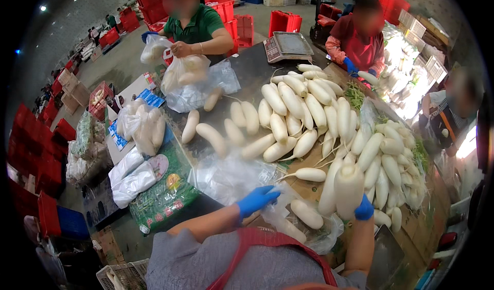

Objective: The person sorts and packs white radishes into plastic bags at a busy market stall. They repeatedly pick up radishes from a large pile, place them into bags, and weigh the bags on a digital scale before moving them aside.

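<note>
My left hand [257,200], in a blue glove, pinches the edge of a clear plastic bag [325,237] lying just in front of me. A white radish [307,214] rests at that bag, with another partly under the film. In my right hand [364,208], also blue-gloved, a large white radish [348,188] stands upright, its thick end toward me. My fingers are mostly hidden beside it. Close beyond it lies a heap of white radishes [388,169], and a second pile [303,104] spreads across the table farther off.
More clear bags [234,171] lie left of the piles. Packed radish bags [141,122], white bag bundles [133,177] and a green printed sheet [167,195] are at the left. A weighing scale [288,47] stands at the back. Co-workers stand across the table, one [198,30] holding bagged radishes.
</note>
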A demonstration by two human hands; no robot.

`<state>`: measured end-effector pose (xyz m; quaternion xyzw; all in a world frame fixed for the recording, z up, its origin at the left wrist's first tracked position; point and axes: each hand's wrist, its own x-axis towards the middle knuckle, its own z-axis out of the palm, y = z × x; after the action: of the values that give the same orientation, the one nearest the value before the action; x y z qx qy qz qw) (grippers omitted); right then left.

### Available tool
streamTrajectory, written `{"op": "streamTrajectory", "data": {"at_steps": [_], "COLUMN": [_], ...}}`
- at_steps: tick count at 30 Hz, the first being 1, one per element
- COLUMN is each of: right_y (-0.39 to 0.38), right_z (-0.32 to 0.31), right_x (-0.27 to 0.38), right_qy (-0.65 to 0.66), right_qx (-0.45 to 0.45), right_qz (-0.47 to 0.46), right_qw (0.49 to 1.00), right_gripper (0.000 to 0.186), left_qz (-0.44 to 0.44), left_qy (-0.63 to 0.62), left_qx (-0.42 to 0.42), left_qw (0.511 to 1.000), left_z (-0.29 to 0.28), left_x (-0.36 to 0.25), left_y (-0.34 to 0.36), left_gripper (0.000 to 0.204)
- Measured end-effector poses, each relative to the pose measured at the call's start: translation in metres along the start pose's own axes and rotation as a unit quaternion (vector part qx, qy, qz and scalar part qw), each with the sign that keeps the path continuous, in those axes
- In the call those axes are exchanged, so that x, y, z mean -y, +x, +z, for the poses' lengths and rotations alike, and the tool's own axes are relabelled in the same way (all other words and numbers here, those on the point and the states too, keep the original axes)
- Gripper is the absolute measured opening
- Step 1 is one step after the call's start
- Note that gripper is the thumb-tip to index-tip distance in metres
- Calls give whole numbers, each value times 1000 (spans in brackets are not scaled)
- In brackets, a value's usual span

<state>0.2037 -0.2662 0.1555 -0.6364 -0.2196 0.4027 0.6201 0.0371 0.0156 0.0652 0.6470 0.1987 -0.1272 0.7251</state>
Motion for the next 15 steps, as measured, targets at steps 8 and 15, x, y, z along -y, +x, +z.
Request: {"op": "streamTrajectory", "data": {"at_steps": [8,15], "right_y": [1,0], "right_z": [35,72], "right_x": [-82,-100], "right_qy": [-155,-377], "right_qx": [252,40], "right_qz": [-14,-23], "right_qw": [955,925], "right_gripper": [80,78], "left_qz": [38,154], "left_qy": [19,190], "left_qx": [31,-26], "left_qw": [999,969], "left_z": [10,9], "left_x": [5,8], "left_y": [-1,-15], "left_gripper": [41,35]}}
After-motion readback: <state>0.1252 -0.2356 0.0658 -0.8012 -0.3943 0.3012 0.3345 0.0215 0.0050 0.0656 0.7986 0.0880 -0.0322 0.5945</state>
